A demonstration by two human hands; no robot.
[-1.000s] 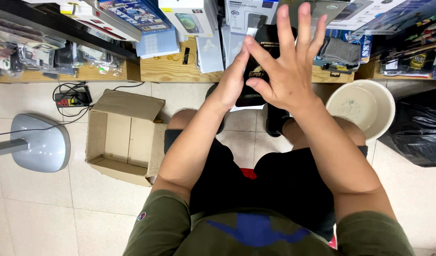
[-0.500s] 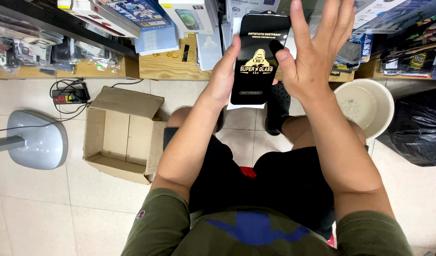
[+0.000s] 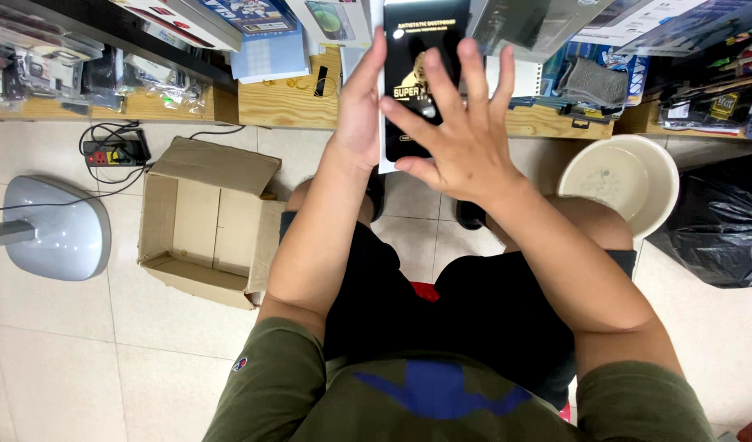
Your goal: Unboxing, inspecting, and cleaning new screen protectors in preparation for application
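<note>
- Head view, looking straight down: my left hand stands on edge along the left side of a flat black packet, fingers straight and pressed to its rim, so it steadies the packet more than it grips it.
- My right hand lies spread wide over the packet's face, palm toward it and fingers fanned apart; I cannot tell whether the palm is pressing or just hovering, and nothing is clasped in it.
- The packet itself is held upright in the air between both hands, above my knees and in front of the wooden shelf; a white edge shows along its lower left side.
- I judge the step in hand to be squaring up or handling the packet between the palms. A next move would call for a firmer pinch on both long sides, since it is only propped at present.
- Further out, an open cardboard box sits on the floor to my left, a pale bucket to my right, with a black bag beside it.
</note>
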